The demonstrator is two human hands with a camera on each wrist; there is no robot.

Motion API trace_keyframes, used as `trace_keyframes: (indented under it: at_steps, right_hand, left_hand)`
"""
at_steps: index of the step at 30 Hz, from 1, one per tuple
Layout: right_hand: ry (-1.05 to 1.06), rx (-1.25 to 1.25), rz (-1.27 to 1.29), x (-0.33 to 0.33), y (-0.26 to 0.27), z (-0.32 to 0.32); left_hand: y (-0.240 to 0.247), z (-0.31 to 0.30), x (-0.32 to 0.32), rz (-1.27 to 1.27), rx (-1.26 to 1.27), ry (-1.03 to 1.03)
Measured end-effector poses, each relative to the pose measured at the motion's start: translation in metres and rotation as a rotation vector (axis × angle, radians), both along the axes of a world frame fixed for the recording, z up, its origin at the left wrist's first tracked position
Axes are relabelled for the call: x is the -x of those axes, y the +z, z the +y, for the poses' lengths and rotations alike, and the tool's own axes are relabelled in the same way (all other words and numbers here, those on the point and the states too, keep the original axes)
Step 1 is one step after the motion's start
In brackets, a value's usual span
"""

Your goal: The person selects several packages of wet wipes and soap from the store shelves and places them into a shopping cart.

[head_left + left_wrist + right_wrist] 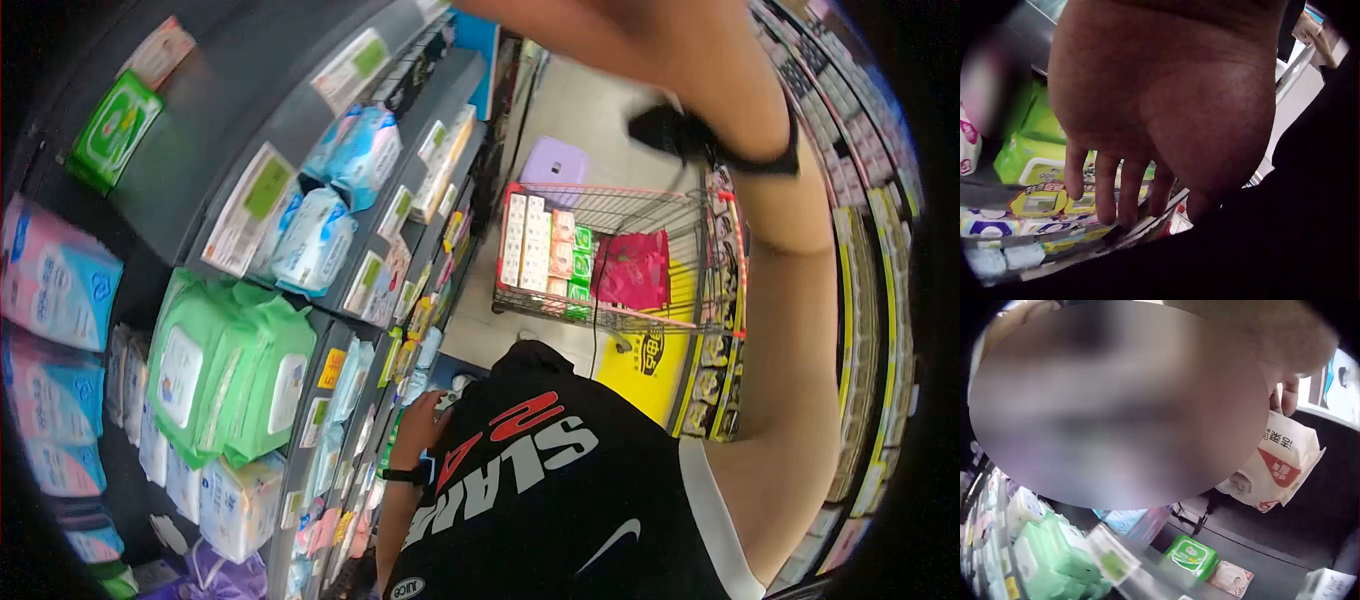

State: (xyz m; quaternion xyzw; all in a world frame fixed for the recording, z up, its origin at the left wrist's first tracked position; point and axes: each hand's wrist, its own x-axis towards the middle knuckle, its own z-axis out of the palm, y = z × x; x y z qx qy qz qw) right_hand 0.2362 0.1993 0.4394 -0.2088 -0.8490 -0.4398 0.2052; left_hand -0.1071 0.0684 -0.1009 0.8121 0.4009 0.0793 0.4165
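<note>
My right hand [640, 40] is raised close to the head camera, its fingers cut off by the top edge. In the right wrist view, its fingers [1288, 397] grip the upper edge of a white and red soft pack [1288, 459] with a baby picture, tilted above a dark shelf; a blurred oval hides much of that hand. My left hand [418, 425] is low beside the shelf front. Seen in the left wrist view, its fingers [1105, 187] extend straight and hold nothing, in front of green packs [1029, 159].
On the dark upper shelf sit a green wipes pack [115, 130] and a small pinkish pack [160, 50]. Large green wipes packs [230, 370] stand below. A wire shopping cart [690, 210] with boxes and packs occupies the aisle, near a lilac stool [553, 165]. Stocked shelves [860, 330] line the right.
</note>
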Motion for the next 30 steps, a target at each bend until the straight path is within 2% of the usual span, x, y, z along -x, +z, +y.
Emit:
trace_keyframes:
  at_steps: [1,3,5,6,7,9,11,12,13,15,17,19,22,23,24,25,26,28,30]
  right_hand:
    - [-0.148,0.210,-0.071,-0.023,-0.005,-0.037]
    - [-0.210,0.319,0.350,-0.060,-0.048,-0.088]
    - [-0.117,0.431,0.936,-0.121,-0.114,-0.128]
    - [-0.007,0.536,1.282,-0.150,-0.153,-0.147]
    - [0.193,0.639,1.602,-0.171,-0.192,-0.165]
    - [0.696,0.836,2.043,-0.184,-0.264,-0.203]
    - [0.887,0.929,2.093,-0.154,-0.277,-0.213]
    - [1.060,1.004,2.173,-0.161,-0.305,-0.222]
    - [1.117,1.056,2.245,-0.163,-0.327,-0.234]
    - [1.098,1.175,2.398,-0.154,-0.364,-0.241]
    - [1.012,1.338,2.514,-0.143,-0.394,-0.239]
    - [0.900,1.544,2.584,-0.130,-0.418,-0.232]
    - [0.725,1.889,2.550,-0.111,-0.437,-0.200]
    - [0.565,1.965,2.525,-0.102,-0.438,-0.184]
    - [0.352,2.001,2.501,-0.093,-0.432,-0.169]
    - [0.141,2.027,2.465,-0.084,-0.428,-0.155]
    - [0.153,2.070,2.418,-0.078,-0.418,-0.146]
    - [0.168,2.154,2.339,-0.076,-0.402,-0.140]
    - [0.084,2.237,2.095,-0.085,-0.405,-0.138]
  left_hand:
    - [0.004,0.010,-0.005,0.019,-0.022,-0.039]
    - [0.015,0.025,-0.026,-0.007,0.028,-0.042]
    - [0.016,0.036,-0.045,-0.052,0.052,-0.048]
    - [0.017,0.040,-0.055,0.002,0.089,-0.091]
    - [0.018,0.041,-0.064,-0.016,0.098,-0.144]
    - [0.014,0.042,-0.083,-0.046,0.106,-0.235]
    - [-0.020,0.040,-0.093,-0.067,0.078,-0.382]
    - [-0.010,0.046,-0.101,-0.046,0.052,-0.440]
    - [0.005,0.045,-0.110,-0.022,0.039,-0.499]
    - [0.033,0.053,-0.131,-0.040,0.049,-0.554]
    - [0.052,0.060,-0.155,-0.089,0.058,-0.555]
    - [0.103,0.067,-0.182,-0.244,0.208,-0.470]
    - [0.152,0.071,-0.219,-0.620,0.277,-0.380]
    - [0.163,0.071,-0.231,-0.728,0.273,-0.345]
    - [0.171,0.067,-0.242,-0.724,0.160,-0.287]
    - [0.177,0.064,-0.251,-0.717,0.048,-0.225]
    - [0.183,0.061,-0.256,-0.726,0.122,-0.149]
    - [0.160,0.066,-0.257,-0.715,0.303,-0.073]
    - [0.141,0.067,-0.253,-0.667,0.390,-0.004]
